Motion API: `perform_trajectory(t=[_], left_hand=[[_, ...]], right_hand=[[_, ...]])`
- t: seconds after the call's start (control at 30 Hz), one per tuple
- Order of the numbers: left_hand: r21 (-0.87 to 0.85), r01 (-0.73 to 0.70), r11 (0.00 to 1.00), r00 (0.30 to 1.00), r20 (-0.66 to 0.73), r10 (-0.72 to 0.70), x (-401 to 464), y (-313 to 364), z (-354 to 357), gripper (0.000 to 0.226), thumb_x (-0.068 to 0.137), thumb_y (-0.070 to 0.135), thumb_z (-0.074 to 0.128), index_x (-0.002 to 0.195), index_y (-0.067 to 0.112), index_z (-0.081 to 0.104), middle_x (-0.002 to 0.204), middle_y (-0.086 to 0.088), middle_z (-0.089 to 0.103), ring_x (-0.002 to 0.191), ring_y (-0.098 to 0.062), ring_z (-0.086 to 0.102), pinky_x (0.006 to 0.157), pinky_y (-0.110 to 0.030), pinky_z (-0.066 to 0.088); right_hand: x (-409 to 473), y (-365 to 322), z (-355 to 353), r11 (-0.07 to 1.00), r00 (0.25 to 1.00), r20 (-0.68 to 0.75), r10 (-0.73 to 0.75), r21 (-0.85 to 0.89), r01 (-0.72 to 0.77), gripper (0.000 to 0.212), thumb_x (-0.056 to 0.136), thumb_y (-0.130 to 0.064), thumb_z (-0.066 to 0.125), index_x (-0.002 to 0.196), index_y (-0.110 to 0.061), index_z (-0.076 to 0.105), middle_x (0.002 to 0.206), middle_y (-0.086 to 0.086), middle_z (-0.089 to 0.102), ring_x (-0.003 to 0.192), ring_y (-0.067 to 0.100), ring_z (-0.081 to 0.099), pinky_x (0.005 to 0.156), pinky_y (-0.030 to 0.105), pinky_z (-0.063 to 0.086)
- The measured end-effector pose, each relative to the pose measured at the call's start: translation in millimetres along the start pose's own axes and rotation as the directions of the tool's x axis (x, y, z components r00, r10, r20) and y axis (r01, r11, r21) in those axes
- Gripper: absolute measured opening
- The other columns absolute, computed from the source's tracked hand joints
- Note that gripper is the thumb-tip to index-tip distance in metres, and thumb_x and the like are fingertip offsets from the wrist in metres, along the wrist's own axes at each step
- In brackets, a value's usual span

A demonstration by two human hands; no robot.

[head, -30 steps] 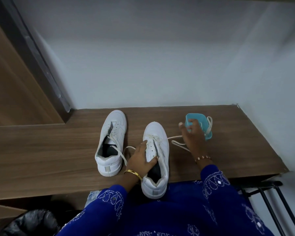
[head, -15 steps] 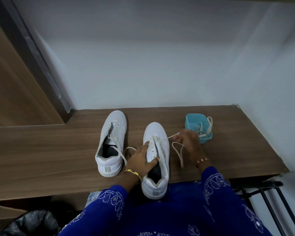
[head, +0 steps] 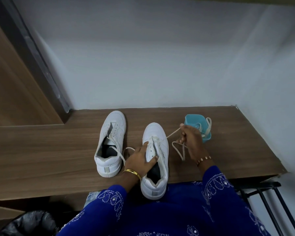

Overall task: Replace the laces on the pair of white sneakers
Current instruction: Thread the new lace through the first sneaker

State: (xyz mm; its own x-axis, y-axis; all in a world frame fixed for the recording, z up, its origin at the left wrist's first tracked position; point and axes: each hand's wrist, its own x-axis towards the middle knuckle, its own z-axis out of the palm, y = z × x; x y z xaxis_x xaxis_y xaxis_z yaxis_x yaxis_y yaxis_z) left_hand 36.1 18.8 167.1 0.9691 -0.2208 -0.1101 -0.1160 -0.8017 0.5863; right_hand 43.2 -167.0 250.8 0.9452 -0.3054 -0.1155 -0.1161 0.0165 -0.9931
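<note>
Two white sneakers stand toes-away on the wooden bench. The left sneaker has a loose lace trailing off toward its right. My left hand grips the tongue and left side of the right sneaker, whose heel overhangs the bench edge. My right hand pinches the cream lace running taut from that shoe's front eyelets, with a loop of it hanging below the fingers. A teal cup behind my right hand holds more cream laces draped over its rim.
A pale wall rises right behind the bench and along its right end. A wooden door and dark frame stand at the left. A black metal rack sits lower right, and a black bag lies lower left.
My right hand left the teal cup, came back toward the right sneaker and took up its lace, now pulling it taut away from the shoe. My left hand has stayed on the sneaker.
</note>
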Motion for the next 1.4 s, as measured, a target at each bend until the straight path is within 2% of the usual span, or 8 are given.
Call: perform_trajectory(t=[0.27, 0.57, 0.73, 0.93, 1.07, 1.17, 1.3, 1.4], left_hand=[[0.029, 0.014, 0.999, 1.000, 0.010, -0.015, 0.7, 3.5, -0.4, 0.070, 0.086, 0.060, 0.042, 0.146, 0.030, 0.018, 0.137, -0.006, 0.044, 0.120, -0.029, 0.048, 0.091, -0.038, 0.046], [-0.038, 0.004, 0.999, 1.000, -0.001, -0.004, 5.5, 8.4, -5.1, 0.061, 0.093, 0.052, 0.034, 0.145, 0.022, 0.024, 0.139, -0.009, 0.043, 0.120, -0.030, 0.048, 0.094, -0.037, 0.042], [-0.040, -0.071, 0.997, 0.984, -0.167, 0.064, 0.4, 4.6, -14.1, 0.044, 0.090, 0.052, 0.044, 0.111, 0.015, 0.056, 0.103, -0.003, 0.058, 0.094, -0.023, 0.057, 0.070, -0.026, 0.039], [-0.138, -0.037, 0.990, 0.978, -0.208, 0.007, 2.0, 5.6, -24.9, 0.042, 0.087, 0.052, 0.051, 0.073, 0.012, 0.055, 0.063, 0.002, 0.051, 0.064, -0.019, 0.052, 0.053, -0.027, 0.031], [-0.095, 0.069, 0.993, 0.933, -0.347, -0.098, 10.1, 4.3, -42.4, 0.038, 0.094, 0.042, 0.042, 0.087, 0.013, 0.067, 0.078, -0.008, 0.067, 0.079, -0.027, 0.062, 0.063, -0.031, 0.044], [0.068, 0.130, 0.989, 0.903, -0.420, -0.089, 14.0, 1.2, -56.5, 0.036, 0.096, 0.036, 0.040, 0.088, 0.013, 0.066, 0.084, -0.010, 0.068, 0.084, -0.028, 0.061, 0.063, -0.029, 0.038], [0.438, 0.189, 0.879, 0.937, -0.349, -0.027, 16.7, 4.3, -61.9, 0.031, 0.092, 0.034, 0.043, 0.106, 0.011, 0.060, 0.108, -0.009, 0.058, 0.100, -0.029, 0.054, 0.081, -0.036, 0.042], [0.415, 0.079, 0.906, 0.942, -0.329, 0.068, 17.7, 14.6, -58.1, 0.031, 0.081, 0.020, 0.047, 0.107, 0.010, 0.060, 0.112, -0.012, 0.056, 0.107, -0.034, 0.051, 0.094, -0.046, 0.036]], right_hand=[[11.7, -45.9, 0.1, 0.940, 0.996, -0.009, -0.094, 0.327, 0.091, 0.039, 0.097, -0.018, 0.043, 0.059, -0.012, 0.038, 0.041, -0.008, 0.036, 0.036, 0.006, 0.035, 0.042, 0.023, 0.044], [-3.8, -72.1, -3.3, 0.972, 0.976, 0.165, -0.145, 0.207, 0.109, 0.026, 0.097, -0.010, 0.041, 0.085, -0.009, 0.064, 0.059, 0.003, 0.054, 0.049, 0.006, 0.051, 0.050, 0.020, 0.048], [-8.2, -105.5, 1.0, 0.949, 0.936, 0.240, -0.259, 0.243, 0.200, 0.025, 0.097, -0.006, 0.039, 0.098, -0.007, 0.064, 0.056, 0.001, 0.059, 0.049, 0.011, 0.051, 0.055, 0.023, 0.049], [-5.9, -108.3, 13.5, 0.953, 0.927, 0.270, -0.261, 0.228, 0.202, 0.024, 0.096, -0.006, 0.041, 0.099, -0.009, 0.064, 0.057, 0.001, 0.060, 0.051, 0.013, 0.052, 0.055, 0.021, 0.050], [-4.5, -98.7, 15.8, 0.959, 0.930, 0.278, -0.240, 0.218, 0.182, 0.024, 0.096, -0.007, 0.042, 0.098, -0.010, 0.065, 0.057, 0.002, 0.061, 0.052, 0.015, 0.053, 0.055, 0.021, 0.050], [-3.8, -97.5, 14.3, 0.959, 0.933, 0.269, -0.237, 0.218, 0.181, 0.024, 0.096, -0.006, 0.042, 0.099, -0.010, 0.065, 0.058, 0.002, 0.061, 0.052, 0.014, 0.053, 0.055, 0.021, 0.051], [-3.9, -103.0, 15.4, 0.956, 0.928, 0.277, -0.249, 0.226, 0.189, 0.024, 0.096, -0.006, 0.041, 0.102, -0.009, 0.064, 0.058, 0.001, 0.062, 0.051, 0.013, 0.053, 0.055, 0.021, 0.050], [-5.0, -105.6, 20.4, 0.950, 0.917, 0.305, -0.255, 0.256, 0.179, 0.025, 0.096, -0.004, 0.040, 0.106, -0.010, 0.062, 0.061, 0.002, 0.063, 0.051, 0.012, 0.054, 0.057, 0.023, 0.051]])
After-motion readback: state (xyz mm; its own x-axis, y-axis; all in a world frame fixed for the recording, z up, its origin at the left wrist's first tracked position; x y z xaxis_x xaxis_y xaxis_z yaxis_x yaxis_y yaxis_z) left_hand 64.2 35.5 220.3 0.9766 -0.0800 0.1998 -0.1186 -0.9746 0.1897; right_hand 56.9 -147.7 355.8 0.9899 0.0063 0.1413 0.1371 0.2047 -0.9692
